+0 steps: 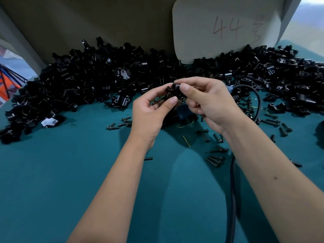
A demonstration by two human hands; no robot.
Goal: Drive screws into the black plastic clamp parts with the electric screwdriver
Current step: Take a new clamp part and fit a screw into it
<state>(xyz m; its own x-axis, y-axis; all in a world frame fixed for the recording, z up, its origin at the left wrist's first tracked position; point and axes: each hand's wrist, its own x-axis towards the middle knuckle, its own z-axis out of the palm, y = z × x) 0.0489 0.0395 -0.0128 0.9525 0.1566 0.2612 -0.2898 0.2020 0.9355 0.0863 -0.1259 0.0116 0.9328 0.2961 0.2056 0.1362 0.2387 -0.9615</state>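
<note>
A small black plastic clamp part (175,90) is held up above the table between both hands. My left hand (150,114) pinches its lower left side with thumb and fingers. My right hand (208,102) pinches its right side, thumb on top. Beneath the hands a dark object (177,116) lies on the mat, mostly hidden; I cannot tell whether it is the electric screwdriver. A black cable (233,190) runs from the bottom edge up behind my right forearm and curves round at the right. Several loose black screws (214,159) lie scattered on the mat.
A large heap of black clamp parts (84,81) spreads across the back of the teal mat (52,181), continuing at the right (280,76). A pale card marked "44" (226,27) leans against the back wall. More screws (121,122) lie left of my left hand.
</note>
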